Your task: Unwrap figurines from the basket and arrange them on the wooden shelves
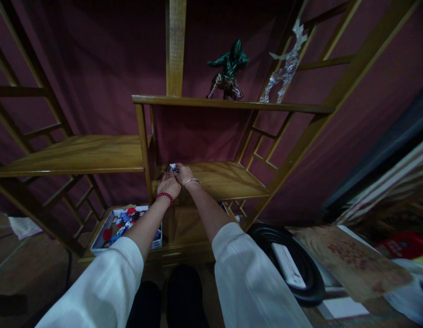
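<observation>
A small figurine (173,168), white on top and dark below, stands at the left end of the middle right shelf (225,180). My right hand (184,175) is closed on it from the right, with a silver bracelet at the wrist. Close against that hand, my left hand (169,184), wearing a red bead bracelet, also has its fingers drawn in at the figurine. The fingertips of both hands are partly hidden. Below and to the left, an open white box (101,250) holds several small figurines in red, blue and white.
On the upper shelf (204,103) stand a green hooded statue (231,68) and a clear deer-shaped ornament (285,68). A wooden post (142,141) rises just left of my hands. Coiled black hose (312,291) lies at the lower right, with a white box (288,266) on it.
</observation>
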Motion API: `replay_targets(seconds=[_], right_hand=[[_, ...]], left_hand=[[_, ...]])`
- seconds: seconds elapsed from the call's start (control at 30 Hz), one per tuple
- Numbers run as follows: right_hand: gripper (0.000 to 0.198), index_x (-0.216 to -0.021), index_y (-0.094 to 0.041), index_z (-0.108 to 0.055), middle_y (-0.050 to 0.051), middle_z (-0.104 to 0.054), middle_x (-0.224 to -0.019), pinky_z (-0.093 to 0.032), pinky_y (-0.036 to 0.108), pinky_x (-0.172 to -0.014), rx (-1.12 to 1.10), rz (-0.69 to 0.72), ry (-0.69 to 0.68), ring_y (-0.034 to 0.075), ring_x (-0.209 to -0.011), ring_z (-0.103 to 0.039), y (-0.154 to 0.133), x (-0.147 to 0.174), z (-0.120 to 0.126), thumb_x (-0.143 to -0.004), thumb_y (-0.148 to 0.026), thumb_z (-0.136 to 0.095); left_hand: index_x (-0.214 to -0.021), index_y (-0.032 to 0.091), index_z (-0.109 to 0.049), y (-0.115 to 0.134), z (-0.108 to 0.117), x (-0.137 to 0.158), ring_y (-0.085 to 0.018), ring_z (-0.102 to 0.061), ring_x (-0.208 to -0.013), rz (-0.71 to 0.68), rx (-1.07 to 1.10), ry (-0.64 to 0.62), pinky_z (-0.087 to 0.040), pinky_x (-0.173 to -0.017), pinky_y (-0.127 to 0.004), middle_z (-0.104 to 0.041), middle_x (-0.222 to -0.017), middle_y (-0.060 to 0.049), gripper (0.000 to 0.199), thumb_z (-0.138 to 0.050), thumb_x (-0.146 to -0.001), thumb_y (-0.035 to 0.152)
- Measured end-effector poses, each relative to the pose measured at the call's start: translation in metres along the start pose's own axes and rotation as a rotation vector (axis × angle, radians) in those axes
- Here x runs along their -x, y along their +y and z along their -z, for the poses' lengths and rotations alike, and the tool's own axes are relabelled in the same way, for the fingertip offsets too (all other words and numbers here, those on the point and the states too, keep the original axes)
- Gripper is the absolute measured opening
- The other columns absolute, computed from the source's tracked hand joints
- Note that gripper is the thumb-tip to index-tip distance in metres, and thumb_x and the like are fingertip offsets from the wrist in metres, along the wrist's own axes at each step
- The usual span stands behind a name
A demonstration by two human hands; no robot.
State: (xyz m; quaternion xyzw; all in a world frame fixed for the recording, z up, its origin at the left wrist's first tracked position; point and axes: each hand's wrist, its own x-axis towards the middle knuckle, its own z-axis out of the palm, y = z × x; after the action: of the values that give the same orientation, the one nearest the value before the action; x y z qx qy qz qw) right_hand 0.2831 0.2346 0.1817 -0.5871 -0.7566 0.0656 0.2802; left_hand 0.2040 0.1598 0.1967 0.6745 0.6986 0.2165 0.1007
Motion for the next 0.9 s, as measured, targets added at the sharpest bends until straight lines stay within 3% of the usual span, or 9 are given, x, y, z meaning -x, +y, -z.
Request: replay_targets(seconds=[0.37, 0.9], right_hand=[[0.031, -0.107, -0.024, -0.054, 0.004, -0.065, -0.100, -0.043, 0.023, -0.077, 0.040, 0.012, 0.001, 0.017, -0.093, -0.058, -0.0022, 0.0024, 0.0025, -0.076, -0.030, -0.055], [0.030, -0.108, -0.024, -0.053, 0.005, -0.065, -0.099, -0.041, 0.025, -0.078, 0.066, 0.027, -0.021, 0.018, -0.093, -0.058, -0.0054, 0.0060, 0.0083, -0.079, -0.031, -0.052]], left_hand=[[-0.128, 0.005, -0.033, 0.0019, 0.0022, 0.0019, -0.022, -0.022, -0.129, -0.001, 0.006, -0.016, -0.023, -0.103, -0.037, -0.033, -0.136, -0.015, 0.053, -0.034, -0.076, 0.014], [-0.127, 0.007, -0.033, -0.0012, -0.0018, -0.0010, -0.022, -0.023, -0.128, -0.010, 0.017, 0.005, -0.023, -0.103, -0.037, -0.035, -0.135, -0.015, 0.051, -0.034, -0.076, 0.015]])
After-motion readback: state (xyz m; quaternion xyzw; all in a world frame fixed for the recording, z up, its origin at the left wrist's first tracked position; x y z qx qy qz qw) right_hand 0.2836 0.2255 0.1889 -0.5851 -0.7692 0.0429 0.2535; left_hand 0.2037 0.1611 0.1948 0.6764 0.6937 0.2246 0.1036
